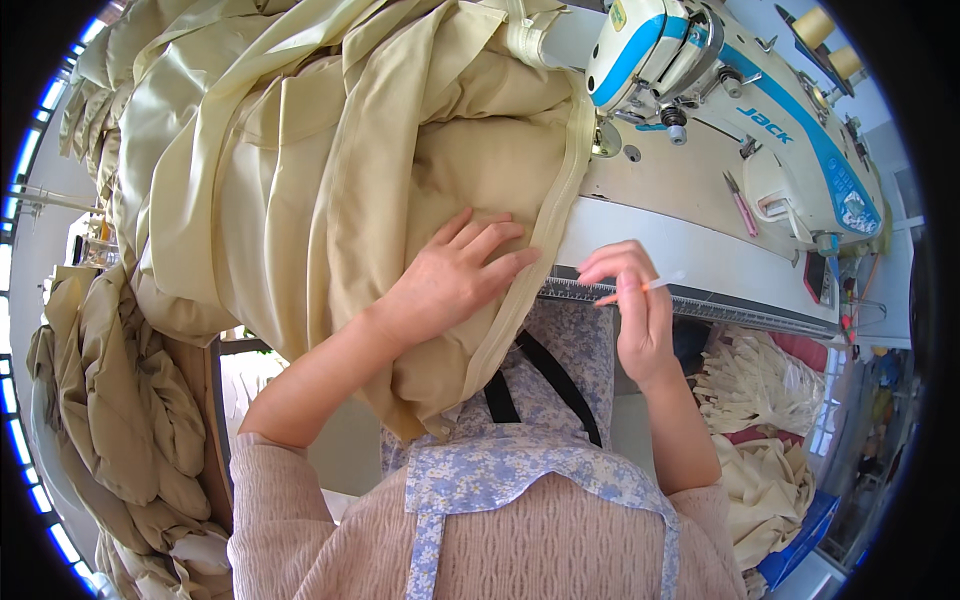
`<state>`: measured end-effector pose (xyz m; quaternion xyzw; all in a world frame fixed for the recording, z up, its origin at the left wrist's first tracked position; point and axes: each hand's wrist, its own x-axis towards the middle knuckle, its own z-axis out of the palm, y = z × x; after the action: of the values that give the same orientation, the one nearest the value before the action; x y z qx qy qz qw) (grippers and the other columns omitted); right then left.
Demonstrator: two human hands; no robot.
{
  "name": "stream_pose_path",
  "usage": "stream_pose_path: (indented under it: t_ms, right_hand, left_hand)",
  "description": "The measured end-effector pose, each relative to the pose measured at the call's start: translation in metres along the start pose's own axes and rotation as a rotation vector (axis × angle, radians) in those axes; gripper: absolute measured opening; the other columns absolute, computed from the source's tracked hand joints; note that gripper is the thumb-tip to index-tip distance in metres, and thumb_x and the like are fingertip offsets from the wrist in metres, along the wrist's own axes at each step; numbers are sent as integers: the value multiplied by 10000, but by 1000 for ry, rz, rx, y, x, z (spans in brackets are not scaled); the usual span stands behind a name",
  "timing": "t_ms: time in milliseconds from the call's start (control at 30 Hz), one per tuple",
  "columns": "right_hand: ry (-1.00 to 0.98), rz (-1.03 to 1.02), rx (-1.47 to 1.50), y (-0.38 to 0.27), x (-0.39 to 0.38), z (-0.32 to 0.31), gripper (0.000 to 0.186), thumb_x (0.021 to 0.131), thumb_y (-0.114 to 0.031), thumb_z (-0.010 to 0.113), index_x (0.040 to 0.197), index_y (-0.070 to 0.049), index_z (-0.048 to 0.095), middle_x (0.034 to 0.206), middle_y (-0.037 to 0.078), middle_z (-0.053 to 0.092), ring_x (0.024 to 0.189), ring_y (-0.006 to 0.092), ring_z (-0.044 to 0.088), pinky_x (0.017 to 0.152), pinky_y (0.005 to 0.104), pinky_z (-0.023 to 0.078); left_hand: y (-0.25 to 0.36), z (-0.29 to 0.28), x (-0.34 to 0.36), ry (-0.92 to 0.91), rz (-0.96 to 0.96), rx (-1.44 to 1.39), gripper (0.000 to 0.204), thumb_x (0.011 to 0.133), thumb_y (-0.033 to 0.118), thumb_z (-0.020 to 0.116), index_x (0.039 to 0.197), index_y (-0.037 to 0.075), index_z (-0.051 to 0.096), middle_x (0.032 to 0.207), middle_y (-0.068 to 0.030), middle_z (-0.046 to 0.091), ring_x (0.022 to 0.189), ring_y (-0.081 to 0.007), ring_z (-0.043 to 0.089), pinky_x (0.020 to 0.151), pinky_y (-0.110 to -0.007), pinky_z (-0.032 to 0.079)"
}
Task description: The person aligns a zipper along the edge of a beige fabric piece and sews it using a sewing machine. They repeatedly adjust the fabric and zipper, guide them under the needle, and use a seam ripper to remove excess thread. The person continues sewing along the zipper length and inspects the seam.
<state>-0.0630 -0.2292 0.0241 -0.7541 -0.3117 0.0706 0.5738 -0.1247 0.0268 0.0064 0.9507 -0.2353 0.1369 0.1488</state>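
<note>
Closest in, a blue floral apron (530, 480) covered the person's front, and the lower corner of the big beige cloth (290, 190) drooped right over it. Up came the two hands! The left hand (455, 270) was open, palm down, pressed lightly onto the cloth with its fingers spread, the nearest tip just beside the stitched band (566, 190) along the cloth's right edge. The right hand (640, 315), well to the right of that band and off the cloth, had a thin orange stick (606, 300) pinched between thumb and fingers. And what a handful that cloth looked: soft and limp, with a faint sheen that hinted at some slip between layers, not fragile, light in any single fold but probably heavy as a whole heap. The firmer band seemed the best place to take hold, with a flat palm steadying the loose part beside it. The cloth lay under the left hand, billowing away to the left and far side, its band running by the pale tabletop (640, 235). Along the tabletop's near edge ran a ruler strip (700, 306); beyond it lay pink-handled tweezers (742, 207), then the white-and-blue sewing machine (770, 110), and farthest off, thread spools (813, 27).
</note>
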Motion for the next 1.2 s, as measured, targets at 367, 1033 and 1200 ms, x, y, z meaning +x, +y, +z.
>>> stream_pose_path:
  t_ms: [367, 1033, 1200]
  right_hand:
    - [110, 85, 137, 11, 42, 11, 440, 1139, -366, 417, 961, -21, 623, 818, 22, 616, 710, 95, 540, 679, 239, 478]
    - [44, 11, -125, 42, 57, 42, 227, 1072, -207, 594, 962, -12, 632, 799, 100, 686, 699, 208, 656, 657, 317, 521]
    - [47, -30, -129, 44, 57, 45, 228, 1072, -205, 594, 963, -11, 641, 797, 101, 690, 693, 214, 652, 651, 313, 519]
  left_hand:
    - [2, 5, 0, -28, 68, 78, 473, 866, 148, 615, 1328, 47, 625, 1405, -60, 596, 1311, -260, 556, 1110, -428, 459]
    - [1, 3, 4, 33, 54, -14, 444, 832, 110, 700, 1272, 55, 666, 1290, -79, 657, 1250, -268, 610, 1055, -434, 497]
    - [0, 3, 3, 28, 62, -12, 432, 825, 106, 648, 1250, 28, 661, 1298, -77, 643, 1256, -269, 596, 1071, -426, 484]
